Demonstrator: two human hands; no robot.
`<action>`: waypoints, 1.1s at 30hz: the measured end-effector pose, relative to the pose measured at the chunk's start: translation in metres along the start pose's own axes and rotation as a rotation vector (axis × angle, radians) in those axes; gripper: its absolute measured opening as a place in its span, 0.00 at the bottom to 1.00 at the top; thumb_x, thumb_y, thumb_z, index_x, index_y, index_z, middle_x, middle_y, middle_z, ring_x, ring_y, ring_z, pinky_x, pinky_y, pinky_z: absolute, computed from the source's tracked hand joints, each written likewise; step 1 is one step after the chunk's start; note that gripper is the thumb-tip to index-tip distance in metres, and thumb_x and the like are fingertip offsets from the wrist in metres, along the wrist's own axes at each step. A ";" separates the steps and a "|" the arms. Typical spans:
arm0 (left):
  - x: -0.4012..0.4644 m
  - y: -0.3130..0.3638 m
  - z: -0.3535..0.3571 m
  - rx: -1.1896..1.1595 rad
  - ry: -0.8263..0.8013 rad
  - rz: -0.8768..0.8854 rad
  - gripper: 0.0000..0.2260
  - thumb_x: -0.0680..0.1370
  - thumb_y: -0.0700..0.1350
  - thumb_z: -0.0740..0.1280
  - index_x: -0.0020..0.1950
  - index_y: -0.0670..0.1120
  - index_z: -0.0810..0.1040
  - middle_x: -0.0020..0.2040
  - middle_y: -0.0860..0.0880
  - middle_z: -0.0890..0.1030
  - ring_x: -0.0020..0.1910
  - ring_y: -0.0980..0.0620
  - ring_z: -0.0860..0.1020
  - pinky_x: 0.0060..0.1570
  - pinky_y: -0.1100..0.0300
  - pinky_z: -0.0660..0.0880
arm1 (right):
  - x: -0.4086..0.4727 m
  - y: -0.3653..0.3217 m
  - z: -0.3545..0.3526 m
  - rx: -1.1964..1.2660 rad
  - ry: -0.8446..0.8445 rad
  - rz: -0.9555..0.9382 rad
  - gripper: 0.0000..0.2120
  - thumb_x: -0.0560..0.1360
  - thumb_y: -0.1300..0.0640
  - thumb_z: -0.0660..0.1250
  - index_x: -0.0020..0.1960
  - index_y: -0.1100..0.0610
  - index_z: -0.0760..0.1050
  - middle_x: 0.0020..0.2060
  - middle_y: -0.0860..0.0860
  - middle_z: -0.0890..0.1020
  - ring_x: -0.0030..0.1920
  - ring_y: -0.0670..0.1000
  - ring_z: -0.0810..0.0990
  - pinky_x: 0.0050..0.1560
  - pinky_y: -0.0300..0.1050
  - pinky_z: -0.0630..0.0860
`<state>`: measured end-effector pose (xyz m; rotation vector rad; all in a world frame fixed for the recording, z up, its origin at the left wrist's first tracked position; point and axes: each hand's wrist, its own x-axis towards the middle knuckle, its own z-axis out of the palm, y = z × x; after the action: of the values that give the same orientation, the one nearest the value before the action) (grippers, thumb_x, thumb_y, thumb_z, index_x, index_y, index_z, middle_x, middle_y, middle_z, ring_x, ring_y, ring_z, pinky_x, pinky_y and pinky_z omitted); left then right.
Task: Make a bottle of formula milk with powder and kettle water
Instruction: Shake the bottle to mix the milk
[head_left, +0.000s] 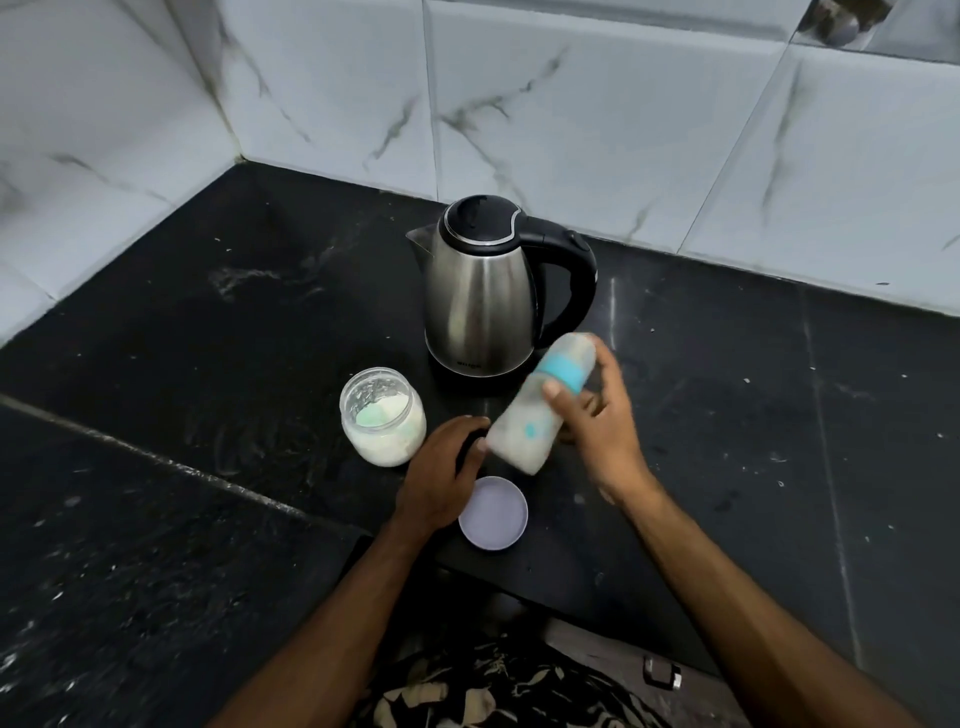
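Head view shows us our right hand (597, 426) lifted off the black table (208, 338), its fingers (553, 392) clenched around the baby bottle (535, 415), thumb pressed on the near face of the body and the other fingers curled behind it. The bottle is blurred and tilted, its capped top pointing up and away past our fingertips, its base angled down toward our left hand. A turquoise collar (563, 371) rings it just above the thumb, and its lower part looks milky white. Our left hand (441, 478) lies low near the table just left of the bottle's base, fingers curved downward; we cannot tell whether they press on anything, and they hold nothing that we can see. Just to the left of those fingers stands the open glass jar (382, 415), with white powder inside and what looks like a pale green scoop lying in it. Just beneath the left palm, toward us, a round pale lid (493, 514) rests on the table with its hollow side up. Beyond both sets of fingers, the steel kettle (483, 296) stands upright with its black lid shut, spout to the left and handle to the right, in front of the marbled wall tiles (571, 104).
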<state>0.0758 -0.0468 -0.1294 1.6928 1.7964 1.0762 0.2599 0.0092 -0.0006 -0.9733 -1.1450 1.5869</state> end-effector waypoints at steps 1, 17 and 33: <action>-0.001 0.006 -0.001 0.009 0.021 0.009 0.20 0.81 0.53 0.59 0.65 0.43 0.78 0.64 0.46 0.80 0.65 0.52 0.75 0.68 0.69 0.64 | 0.008 -0.004 -0.003 0.067 0.105 -0.011 0.30 0.73 0.56 0.72 0.71 0.50 0.63 0.44 0.47 0.85 0.44 0.50 0.84 0.35 0.48 0.82; 0.000 0.010 -0.003 0.012 0.007 0.002 0.21 0.81 0.53 0.58 0.65 0.42 0.78 0.64 0.47 0.80 0.65 0.57 0.73 0.67 0.71 0.63 | 0.007 -0.007 -0.006 0.088 0.103 -0.022 0.31 0.73 0.55 0.71 0.72 0.48 0.62 0.44 0.46 0.84 0.44 0.49 0.84 0.37 0.49 0.82; 0.001 -0.001 0.000 -0.020 -0.024 0.016 0.16 0.81 0.49 0.62 0.65 0.44 0.78 0.64 0.47 0.80 0.64 0.51 0.76 0.68 0.56 0.70 | -0.006 0.005 -0.001 -0.078 -0.098 0.035 0.37 0.70 0.58 0.77 0.73 0.48 0.62 0.53 0.59 0.82 0.48 0.54 0.84 0.41 0.48 0.82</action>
<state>0.0746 -0.0454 -0.1297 1.7036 1.7546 1.0723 0.2615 0.0034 -0.0054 -0.9807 -1.2718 1.6437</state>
